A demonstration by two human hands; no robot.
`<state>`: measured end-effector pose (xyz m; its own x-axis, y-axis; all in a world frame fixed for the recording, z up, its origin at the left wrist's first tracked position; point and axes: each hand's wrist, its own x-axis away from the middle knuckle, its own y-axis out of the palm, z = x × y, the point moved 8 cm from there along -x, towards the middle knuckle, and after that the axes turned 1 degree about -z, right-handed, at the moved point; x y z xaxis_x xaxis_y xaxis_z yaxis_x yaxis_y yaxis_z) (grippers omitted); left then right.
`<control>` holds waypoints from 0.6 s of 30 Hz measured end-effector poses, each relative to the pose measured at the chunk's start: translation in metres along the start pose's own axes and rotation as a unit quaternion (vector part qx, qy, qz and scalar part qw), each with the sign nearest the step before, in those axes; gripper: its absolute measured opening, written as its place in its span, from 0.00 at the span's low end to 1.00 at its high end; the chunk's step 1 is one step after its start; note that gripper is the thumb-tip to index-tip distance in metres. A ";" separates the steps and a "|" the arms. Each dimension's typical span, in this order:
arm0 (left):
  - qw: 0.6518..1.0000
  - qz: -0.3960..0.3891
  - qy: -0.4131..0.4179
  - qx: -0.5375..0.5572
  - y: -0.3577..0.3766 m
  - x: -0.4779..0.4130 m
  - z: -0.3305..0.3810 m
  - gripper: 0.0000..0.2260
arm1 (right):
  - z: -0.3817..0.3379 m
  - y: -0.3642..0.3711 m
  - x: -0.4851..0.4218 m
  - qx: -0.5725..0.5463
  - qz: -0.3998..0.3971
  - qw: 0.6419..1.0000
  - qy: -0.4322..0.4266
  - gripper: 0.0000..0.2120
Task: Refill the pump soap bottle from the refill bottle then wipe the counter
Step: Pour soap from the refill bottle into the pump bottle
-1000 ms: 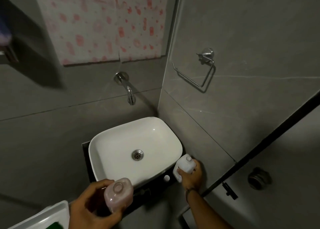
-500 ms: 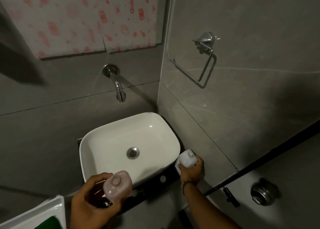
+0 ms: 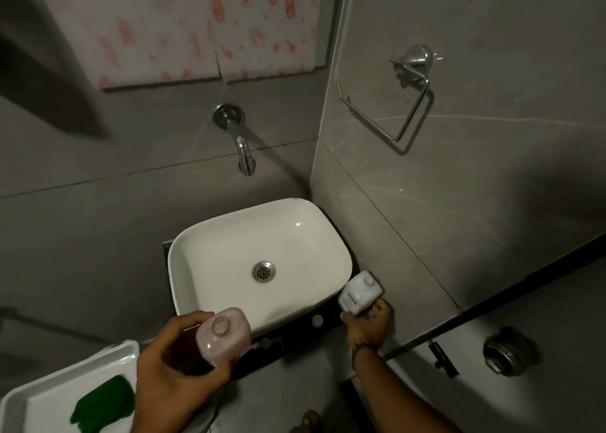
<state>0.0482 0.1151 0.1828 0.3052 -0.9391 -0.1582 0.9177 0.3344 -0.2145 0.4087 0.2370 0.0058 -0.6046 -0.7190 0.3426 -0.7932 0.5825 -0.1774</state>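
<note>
My left hand [image 3: 170, 363] grips a pinkish translucent bottle [image 3: 223, 336] with a round cap, held upright in front of the white basin [image 3: 226, 236]. My right hand [image 3: 369, 326] holds a white bottle [image 3: 360, 291] with a small round cap, at the basin's right front corner over the dark counter [image 3: 301, 331]. A small white cap-like disc [image 3: 317, 320] lies on the counter between the two bottles. Which bottle is the pump one I cannot tell; no pump head shows.
A chrome tap [image 3: 242, 150] juts from the grey tiled wall above the basin. A metal towel ring [image 3: 396, 104] hangs on the right wall. A white tray [image 3: 42, 386] with a green cloth [image 3: 105, 406] sits at lower left. A drain fitting [image 3: 505, 350] lies lower right.
The view has shifted, so everything sits lower and slightly left in frame. Both hands keep the same grip on their bottles; the green cloth in the tray has come into view.
</note>
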 end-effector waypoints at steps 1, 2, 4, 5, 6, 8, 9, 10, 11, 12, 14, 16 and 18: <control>1.000 0.008 0.003 -0.005 -0.009 0.003 -0.005 0.33 | 0.006 0.000 0.008 0.020 0.002 1.000 0.008 0.40; 1.000 0.013 0.006 -0.010 -0.017 0.006 -0.009 0.33 | 0.013 0.001 0.018 0.040 0.003 0.999 0.014 0.39; 1.000 0.018 0.007 -0.017 -0.029 0.013 -0.017 0.34 | 0.029 0.007 0.040 0.088 -0.004 0.996 0.023 0.35; 1.000 0.019 0.007 -0.019 -0.036 0.016 -0.021 0.34 | 0.038 0.012 0.052 0.113 -0.012 0.993 0.032 0.31; 1.000 0.019 0.008 -0.021 -0.043 0.020 -0.024 0.35 | 0.045 0.020 0.066 0.133 -0.027 0.990 0.046 0.26; 0.999 0.018 0.016 -0.024 -0.055 0.027 -0.029 0.35 | 0.055 0.041 0.092 0.164 -0.077 0.982 0.057 0.17; 0.999 0.017 0.021 -0.022 -0.063 0.031 -0.032 0.33 | 0.057 0.053 0.104 0.182 -0.108 0.976 0.053 0.13; 0.999 0.015 0.022 -0.019 -0.070 0.034 -0.036 0.31 | 0.058 0.065 0.117 0.201 -0.135 0.969 0.053 0.10; 1.000 0.009 0.019 -0.019 -0.078 0.038 -0.040 0.31 | 0.062 0.076 0.126 0.209 -0.153 0.964 0.053 0.09; 1.000 0.001 0.015 -0.024 -0.084 0.042 -0.046 0.32 | 0.062 0.083 0.138 0.210 -0.161 0.962 0.066 0.09; 0.999 -0.009 0.011 -0.041 -0.097 0.049 -0.056 0.34 | 0.065 0.089 0.154 0.189 -0.150 0.964 0.111 0.10; 0.999 -0.004 0.010 -0.045 -0.112 0.054 -0.062 0.36 | 0.070 0.094 0.172 0.119 -0.141 0.964 0.191 0.14; 0.999 -0.006 0.004 -0.043 -0.123 0.056 -0.065 0.37 | 0.069 0.100 0.182 0.061 -0.122 0.964 0.230 0.18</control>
<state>-0.0637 0.0265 0.1372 0.2914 -0.9427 -0.1623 0.8959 0.3284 -0.2992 0.2143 0.1385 -0.0139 -0.3246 -0.5688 0.7557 -0.9275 0.3481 -0.1364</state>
